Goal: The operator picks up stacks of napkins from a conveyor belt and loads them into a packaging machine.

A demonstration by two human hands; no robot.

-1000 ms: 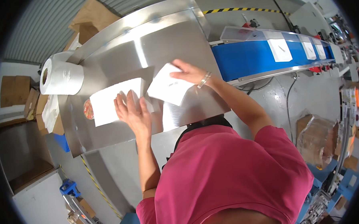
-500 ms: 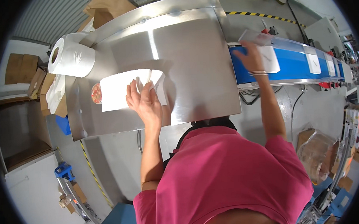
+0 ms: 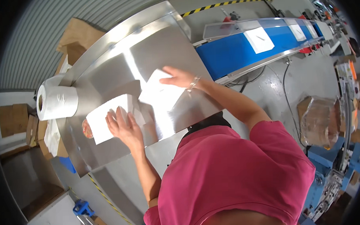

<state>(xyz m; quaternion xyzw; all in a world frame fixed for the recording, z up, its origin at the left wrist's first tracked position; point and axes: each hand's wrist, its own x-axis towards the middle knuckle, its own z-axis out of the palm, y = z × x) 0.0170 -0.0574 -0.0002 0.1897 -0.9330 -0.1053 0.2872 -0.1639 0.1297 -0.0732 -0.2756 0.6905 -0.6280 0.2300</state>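
So on the left there's a white roll [image 3: 59, 101] at the end of the metal surface [image 3: 165, 48], then a round reddish thing [image 3: 87, 128] peeking out at the left edge of a white stack [image 3: 100, 122]. Left hand [image 3: 125, 130] lies on that stack, fingers a bit apart, not clamped on anything. Next to it, one white piece [image 3: 157, 93] is on the surface under the right hand [image 3: 179, 77]; can't tell if it's pinched or just touched. Over right, the blue belt [image 3: 221, 56] already carries a few white pieces [image 3: 259, 40], nearest one flat. So I'd say partway: those are done, while the one under the right hand plus the stack are left. Can't count the stack, sorry.
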